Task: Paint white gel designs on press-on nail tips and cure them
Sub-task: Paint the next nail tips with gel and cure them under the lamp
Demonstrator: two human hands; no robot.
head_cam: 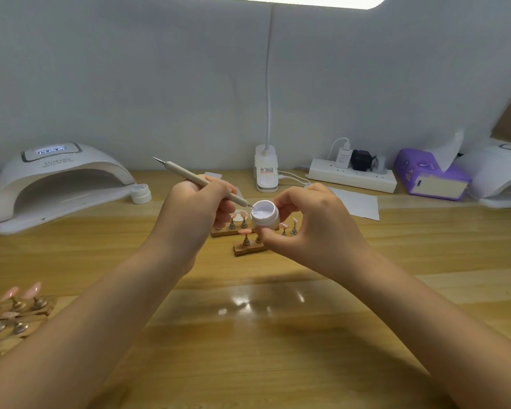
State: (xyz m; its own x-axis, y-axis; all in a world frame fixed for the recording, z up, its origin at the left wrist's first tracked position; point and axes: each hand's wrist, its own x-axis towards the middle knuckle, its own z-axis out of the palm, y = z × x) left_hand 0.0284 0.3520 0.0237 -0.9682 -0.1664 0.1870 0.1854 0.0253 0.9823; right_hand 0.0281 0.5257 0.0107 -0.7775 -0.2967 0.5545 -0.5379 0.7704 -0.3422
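Two bare forearms reach in from the lower corners and meet over the middle of the wooden desk [278, 335]. We see the left hand [195, 215] raised, fingers curled round a slim grey dotting pen [201, 180]; the pen slants from upper left down to lower right, its spare metal point up in the air and its working tip dipped into the open white gel pot [264, 214]. The right hand [313, 222] pinches that pot, thumb low on its near side and fingertips curled round its far side, tilting the mouth a little toward the pen (the white gel inside is plainly visible). Both hands hover above the desk rather than resting on it.

Just under and behind the pot stand two small wooden holders [248, 247] with pink nail tips [245, 231] on metal pegs; some pegs are hidden by the hands. More pink tips on stands [12, 308] sit at the near left edge. A white curing lamp [59, 184] stands at the far left with its display lit, and a closed small white jar [141, 192] sits just beside its right foot. Along the back wall we note a clip-on desk lamp base [266, 169], a white power strip [353, 175], a purple tissue pack [428, 175], and a sheet of white paper [357, 202] lying flat behind the right hand.
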